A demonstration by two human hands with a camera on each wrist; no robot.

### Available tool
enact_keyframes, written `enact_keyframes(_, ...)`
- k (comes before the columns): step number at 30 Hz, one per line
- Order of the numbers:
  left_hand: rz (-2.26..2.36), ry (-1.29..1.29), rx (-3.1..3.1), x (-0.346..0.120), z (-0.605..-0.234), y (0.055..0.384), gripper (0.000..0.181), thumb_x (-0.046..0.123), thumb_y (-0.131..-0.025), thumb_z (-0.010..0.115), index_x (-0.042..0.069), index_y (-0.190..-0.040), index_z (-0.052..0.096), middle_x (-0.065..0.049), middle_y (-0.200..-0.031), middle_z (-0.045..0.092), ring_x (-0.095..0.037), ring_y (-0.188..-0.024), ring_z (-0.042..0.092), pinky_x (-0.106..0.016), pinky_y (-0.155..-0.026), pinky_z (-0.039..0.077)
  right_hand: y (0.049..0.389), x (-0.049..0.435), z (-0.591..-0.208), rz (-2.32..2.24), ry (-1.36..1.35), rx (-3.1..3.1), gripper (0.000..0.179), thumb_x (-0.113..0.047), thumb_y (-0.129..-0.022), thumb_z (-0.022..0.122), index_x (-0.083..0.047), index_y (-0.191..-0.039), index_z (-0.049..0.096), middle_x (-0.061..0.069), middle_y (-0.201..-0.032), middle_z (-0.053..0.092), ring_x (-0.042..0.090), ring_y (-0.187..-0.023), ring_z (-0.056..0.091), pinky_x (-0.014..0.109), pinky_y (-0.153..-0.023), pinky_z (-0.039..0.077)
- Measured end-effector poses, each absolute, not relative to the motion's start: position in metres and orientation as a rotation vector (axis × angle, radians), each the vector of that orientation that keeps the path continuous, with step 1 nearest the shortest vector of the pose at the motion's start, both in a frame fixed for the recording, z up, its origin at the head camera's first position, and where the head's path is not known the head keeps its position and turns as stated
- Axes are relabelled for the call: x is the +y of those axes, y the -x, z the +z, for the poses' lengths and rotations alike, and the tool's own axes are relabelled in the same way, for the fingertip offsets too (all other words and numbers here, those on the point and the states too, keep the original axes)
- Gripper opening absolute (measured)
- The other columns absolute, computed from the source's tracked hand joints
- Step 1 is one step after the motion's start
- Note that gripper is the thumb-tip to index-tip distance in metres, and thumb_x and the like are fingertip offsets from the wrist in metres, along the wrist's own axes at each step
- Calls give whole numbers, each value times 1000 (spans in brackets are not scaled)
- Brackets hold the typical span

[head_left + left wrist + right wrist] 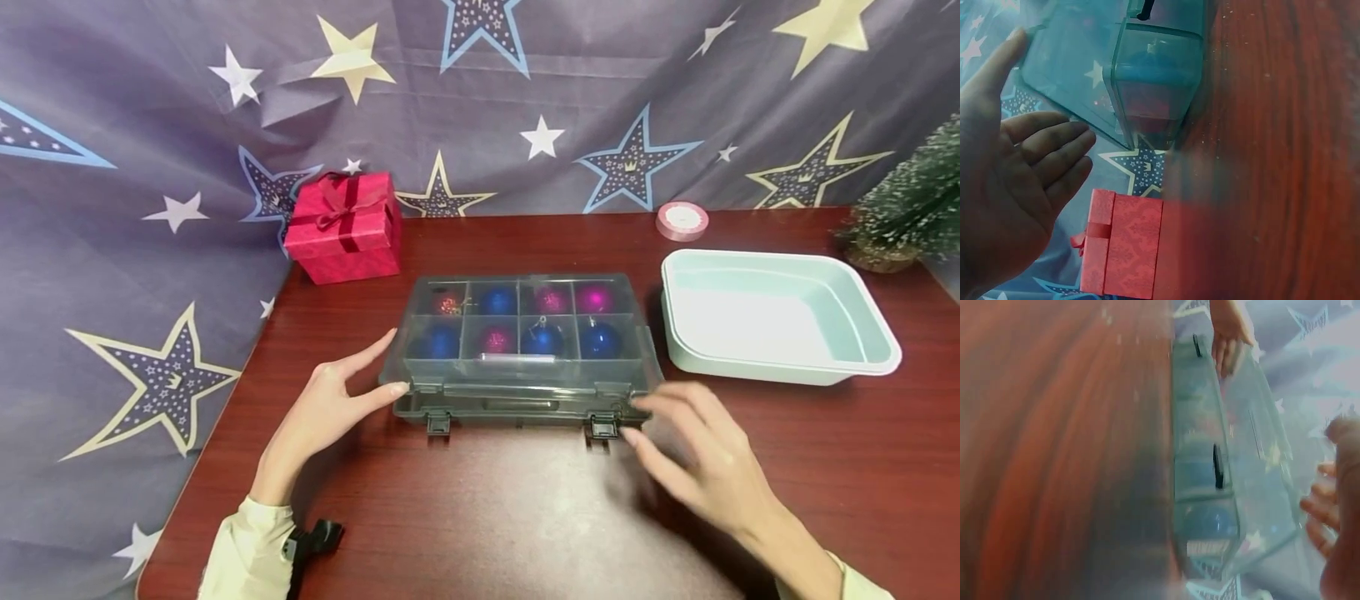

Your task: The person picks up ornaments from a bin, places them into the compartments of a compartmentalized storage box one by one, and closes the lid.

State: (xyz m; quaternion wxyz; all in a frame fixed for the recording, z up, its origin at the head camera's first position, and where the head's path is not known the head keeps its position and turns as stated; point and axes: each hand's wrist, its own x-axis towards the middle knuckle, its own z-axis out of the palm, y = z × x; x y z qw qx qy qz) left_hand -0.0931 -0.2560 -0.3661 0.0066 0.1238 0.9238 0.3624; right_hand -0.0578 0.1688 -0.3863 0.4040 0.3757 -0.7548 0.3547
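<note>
A clear plastic compartment box [491,339] holds shiny blue, pink and red ball ornaments, one to each visible compartment. Its lid [1069,69] stands tilted up off the base in the left wrist view. Both black latches [603,426] at the front hang unfastened. My left hand [330,408] is at the lid's left side, with the thumb at the front corner and the fingers fairly straight along the edge. By the right front corner, my right hand [705,454] is slightly blurred, its fingers loosely bent with nothing between them.
To the right of the box sits a mint-green tray [780,371], with a pink ribbon roll [682,221] behind it. A red gift box [345,242] stands at the back left. A small frosted tree [911,200] occupies the back right, before a star-patterned cloth [495,117].
</note>
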Motion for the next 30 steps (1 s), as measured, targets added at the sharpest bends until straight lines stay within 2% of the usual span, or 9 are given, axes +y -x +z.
enact_keyframes(4,1103,-393,2863,-256,-370,90,81,48,-87,84,25,-156,49,-6,-151,54,-27,-136,54,-54,-109,43,58,181,-396,1006,-678,-2210,60,-51,-101,64,6,-117,69,20,-114,61,29,-103,58,13,-102,35)
enact_keyframes(8,1093,-412,2835,-253,-374,89,85,51,-84,85,23,-156,50,-4,-151,54,-26,-135,54,-53,-108,44,57,189,-403,991,-586,-2453,60,-34,-95,78,2,-139,60,18,-136,58,33,-120,58,9,-107,26)
enact_keyframes(11,1102,-415,2822,-252,-375,89,87,52,-83,85,21,-156,49,-4,-151,53,-26,-136,53,-53,-109,43,56,192,-404,975,-578,-2534,67,-16,-90,83,1,-148,54,19,-146,55,37,-127,57,8,-109,23)
enact_keyframes(16,1090,-416,2816,-252,-376,88,90,53,-83,85,20,-157,47,-3,-153,52,-27,-138,51,-53,-110,42,58,194,-407,982,-578,-2525,60,-13,-94,78,2,-147,56,18,-150,54,36,-131,56,10,-111,24)
enact_keyframes(21,1067,-429,2816,-252,-379,87,91,55,-83,84,18,-158,46,-4,-154,51,-28,-139,50,-53,-110,42,60,194,-410,945,-604,-2496,56,-11,-91,81,5,-140,61,15,-149,56,34,-128,58,10,-110,26)
enact_keyframes(30,1014,-479,2846,-252,-383,85,90,52,-85,83,15,-157,46,-5,-154,49,-27,-138,52,-52,-109,44,62,197,-414,936,-666,-2473,54,-13,-91,80,6,-139,62,17,-148,56,32,-130,56,11,-110,28)
